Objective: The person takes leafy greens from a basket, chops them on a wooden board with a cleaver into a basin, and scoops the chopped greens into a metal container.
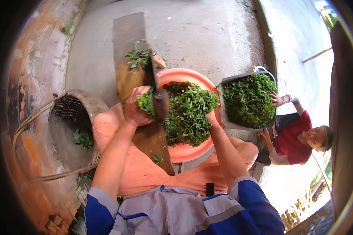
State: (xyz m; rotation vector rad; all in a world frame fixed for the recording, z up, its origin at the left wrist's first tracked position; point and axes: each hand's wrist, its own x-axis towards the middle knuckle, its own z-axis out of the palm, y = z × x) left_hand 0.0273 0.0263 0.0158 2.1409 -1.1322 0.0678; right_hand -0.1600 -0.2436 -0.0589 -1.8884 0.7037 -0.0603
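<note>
My left hand (138, 107) is closed around a bunch of green leaves (146, 102) on a wooden board (150, 141), beside an upright blade (153, 69) with a dark wooden handle (161, 104). The blade stands at the board's right edge; how it is fixed is hidden. Right of it, a heap of chopped greens (191, 117) fills an orange plastic basin (191, 154). My right hand (212, 117) is at the heap's right side, its fingers mostly hidden by the greens. Uncut leaves (138, 57) lie farther up the board, and a small leaf (157, 158) lies near its lower end.
A woven basket (98, 104) with a long handle and some leaves inside stands at the left by a brick wall (32, 117). At the right, a person in a red top (294, 141) has both hands at a dark container (238, 128) heaped with chopped greens.
</note>
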